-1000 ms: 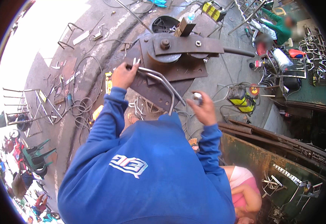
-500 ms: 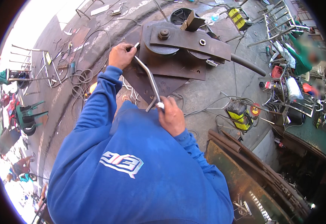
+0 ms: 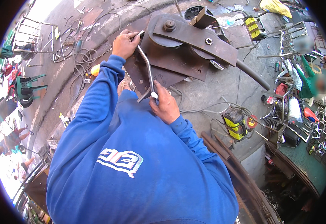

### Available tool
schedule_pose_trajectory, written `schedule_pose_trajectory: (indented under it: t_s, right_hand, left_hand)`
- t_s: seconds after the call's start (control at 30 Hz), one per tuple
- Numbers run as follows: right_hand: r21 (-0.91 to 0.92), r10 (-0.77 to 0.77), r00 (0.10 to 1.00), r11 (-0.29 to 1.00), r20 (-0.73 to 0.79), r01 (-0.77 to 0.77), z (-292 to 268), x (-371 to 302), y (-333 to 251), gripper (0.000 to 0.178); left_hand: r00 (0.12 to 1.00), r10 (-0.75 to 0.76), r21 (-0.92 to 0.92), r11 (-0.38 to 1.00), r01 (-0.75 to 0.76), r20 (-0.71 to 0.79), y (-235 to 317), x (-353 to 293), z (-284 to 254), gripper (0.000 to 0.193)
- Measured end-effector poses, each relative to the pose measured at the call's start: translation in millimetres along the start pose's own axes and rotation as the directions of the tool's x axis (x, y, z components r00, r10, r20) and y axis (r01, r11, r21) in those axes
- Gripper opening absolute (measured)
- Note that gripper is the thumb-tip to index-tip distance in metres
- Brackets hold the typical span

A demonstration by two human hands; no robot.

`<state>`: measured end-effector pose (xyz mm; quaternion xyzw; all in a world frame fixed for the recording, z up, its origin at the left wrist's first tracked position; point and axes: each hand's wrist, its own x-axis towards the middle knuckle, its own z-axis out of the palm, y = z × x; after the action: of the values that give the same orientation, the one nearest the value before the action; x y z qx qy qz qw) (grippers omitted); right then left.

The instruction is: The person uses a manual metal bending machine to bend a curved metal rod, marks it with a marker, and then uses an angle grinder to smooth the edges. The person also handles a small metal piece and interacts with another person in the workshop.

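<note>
A bent, shiny metal tube (image 3: pixel 148 66) runs between my two hands, over the plate of a heavy brown metal bending machine. My left hand (image 3: pixel 125 44) pinches the tube's upper end, beside the machine's round roller (image 3: pixel 163 40). Closed round the lower end is my right hand (image 3: pixel 165 103), close to my body. The tube's white-looking end shows by the thumb. A thick flat arm (image 3: pixel 196 40) with a large bolt (image 3: pixel 169 25) spans the rollers. From its right end a round handle bar (image 3: pixel 253 74) sticks out.
Yellow-and-black machines stand on the floor, one (image 3: pixel 234 125) at right and another (image 3: pixel 255 28) farther off. Looped cables (image 3: pixel 84 56) lie at left. A green chair (image 3: pixel 28 87) is beyond them. Long rusty bars (image 3: pixel 241 171) lie at lower right. A person in green (image 3: pixel 308 78) is at far right.
The view has shifted, so the bending machine appears slightly farther right. The tube stands a little more upright in view, its lower end farther left with my right hand. Both hands still hold it.
</note>
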<state>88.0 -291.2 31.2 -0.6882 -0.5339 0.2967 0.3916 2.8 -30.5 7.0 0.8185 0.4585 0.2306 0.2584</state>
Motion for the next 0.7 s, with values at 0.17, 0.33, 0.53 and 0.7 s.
schedule_pose_trajectory:
  t_s: [0.17, 0.33, 0.53, 0.7]
  right_hand:
    - [-0.010, 0.025, 0.998, 1.000, 0.055, -0.025, -4.2, 4.1, 2.6, 0.059]
    - [0.045, 0.054, 0.992, 0.997, 0.116, -0.059, -5.4, 4.3, -0.5, 0.057]
    - [0.064, 0.077, 0.982, 0.994, 0.173, -0.090, -7.1, 6.0, -3.1, 0.060]
    - [0.054, 0.047, 0.985, 0.997, 0.164, -0.057, -2.8, 8.0, -1.9, 0.064]
  left_hand:
    - [1.000, 0.011, -0.090, 0.996, -0.012, -0.006, -8.4, 1.4, 6.8, 0.031]
    - [0.999, 0.053, -0.074, 0.996, -0.052, 0.011, -15.3, 2.7, 4.8, 0.033]
    - [0.998, 0.042, -0.079, 0.996, -0.039, 0.039, -14.0, 0.7, 4.0, 0.032]
    - [0.998, 0.065, -0.092, 0.994, -0.065, -0.004, -12.7, -3.4, 7.1, 0.030]
